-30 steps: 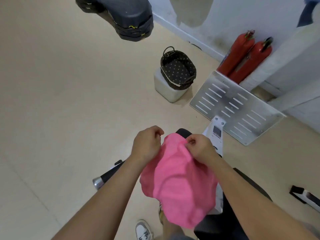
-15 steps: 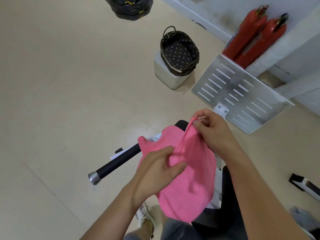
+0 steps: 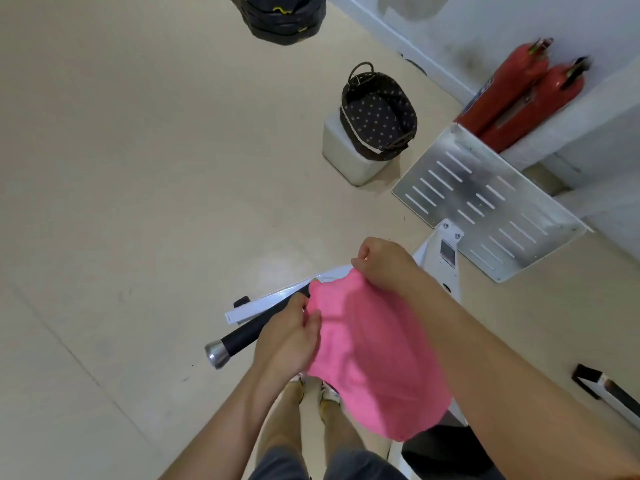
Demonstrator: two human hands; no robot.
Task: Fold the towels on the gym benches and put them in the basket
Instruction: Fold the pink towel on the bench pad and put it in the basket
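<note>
Presently: 1 towel in hand, folding step under way, no finished fold to record.

Just left of my left fingers, a black bar [image 3: 247,332] with a silver end cap runs behind my knuckles. I cannot tell whether it touches them.

My left hand [image 3: 287,337] pinches the left edge of the cloth, thumb against curled fingers.

The pink towel [image 3: 374,358] hangs in the air between my 2 hands, bunched and rumpled, with no clean crease visible.

My right hand [image 3: 384,265] grips the towel's upper edge, fingers curled hard into the fabric, knuckles up.

Beyond my right fingertips and well apart, the basket [image 3: 377,112] stands on a white block [image 3: 343,157]. Nothing shows inside it.

Further right of those fingers lies a slotted metal plate [image 3: 485,202].

Judgement: the towel is not ready for the basket. The next move calls for drawing the held edges taut, matching corners and halving the cloth, then carrying it forward past my right fingers.
</note>
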